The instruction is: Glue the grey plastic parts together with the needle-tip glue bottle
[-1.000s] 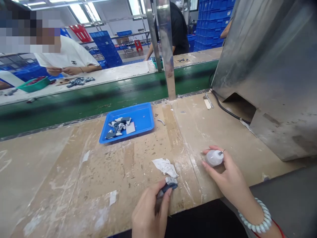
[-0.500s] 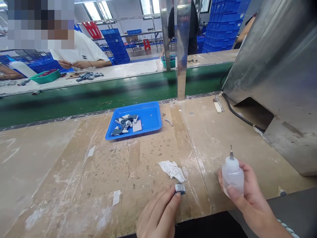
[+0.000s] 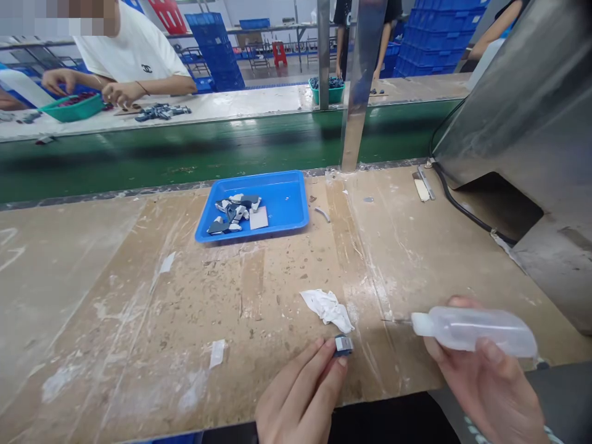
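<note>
My left hand (image 3: 303, 388) rests at the near edge of the worktable, its fingers closed on a small dark blue-grey part (image 3: 343, 345) with a pale top face. Just beyond the part lies a crumpled white tissue (image 3: 328, 309). To the right, my right hand (image 3: 485, 376) grips a translucent squeeze bottle (image 3: 481, 330) with a white cap and a thin needle tip. The bottle lies nearly level in the hand, and its needle points left toward the part, well apart from it.
A blue tray (image 3: 287, 206) holds several grey and white pieces and a pale square. Behind it runs a green belt (image 3: 222, 145) with a metal post (image 3: 358, 92). A metal housing (image 3: 522, 135) stands at right. Across the belt, a person in a white shirt (image 3: 148, 55) handles small parts.
The bottle has tipped from upright to nearly level, its needle swinging round to the left. My left hand keeps the small part, which has turned slightly. The view has shifted a little.
</note>
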The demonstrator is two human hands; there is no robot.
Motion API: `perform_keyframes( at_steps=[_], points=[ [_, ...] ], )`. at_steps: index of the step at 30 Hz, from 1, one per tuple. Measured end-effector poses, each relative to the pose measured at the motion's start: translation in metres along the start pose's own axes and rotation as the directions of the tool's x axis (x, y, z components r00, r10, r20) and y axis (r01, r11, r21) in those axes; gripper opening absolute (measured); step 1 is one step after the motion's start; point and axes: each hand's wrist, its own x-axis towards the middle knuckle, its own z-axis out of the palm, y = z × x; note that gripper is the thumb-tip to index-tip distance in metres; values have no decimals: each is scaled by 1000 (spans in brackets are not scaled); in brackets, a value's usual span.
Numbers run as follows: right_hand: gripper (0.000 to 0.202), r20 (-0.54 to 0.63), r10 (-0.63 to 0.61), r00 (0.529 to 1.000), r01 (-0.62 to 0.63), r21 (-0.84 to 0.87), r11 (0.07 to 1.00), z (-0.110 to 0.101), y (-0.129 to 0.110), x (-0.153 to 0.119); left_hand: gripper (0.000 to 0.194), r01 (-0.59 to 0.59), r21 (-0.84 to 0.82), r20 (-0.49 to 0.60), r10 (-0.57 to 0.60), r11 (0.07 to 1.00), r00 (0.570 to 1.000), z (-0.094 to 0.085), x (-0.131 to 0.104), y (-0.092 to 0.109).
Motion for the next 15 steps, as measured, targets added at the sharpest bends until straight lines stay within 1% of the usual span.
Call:
perform_keyframes(
  at_steps=[2,3,5,6,7,9,11,13,15],
  points=[
    [32,-52,-19,998,17,-42,999,4,3,-1,29,1,3,-9,-1,1000,1000,1,0,0],
    [34,-60,-57,997,53,-58,997,8,5,-2,30,-1,4,-16,1,1000,1000,2,-1,0],
    [32,-51,-167,985,161,-109,981,17,9,-5,30,-3,0,-30,3,1000,1000,2,-1,0],
    [30,-51,-234,971,224,-151,963,21,11,-7,29,-1,-4,-34,1,1000,999,2,-1,0],
    [28,-39,-292,956,278,-206,938,25,14,-9,29,0,-7,-34,0,1000,999,3,-2,0],
    [26,41,-379,925,372,-312,874,32,18,-13,28,4,-15,-25,-4,1000,1000,3,-2,0],
    [26,119,-441,889,452,-371,811,37,20,-16,28,11,-22,-17,-11,1000,1000,3,-3,0],
    [24,153,-477,866,496,-388,777,40,20,-17,27,18,-26,-18,-19,999,1000,3,-3,0],
    [23,152,-485,861,503,-395,769,43,19,-18,25,23,-29,-21,-24,999,999,3,-4,0]
  ],
)
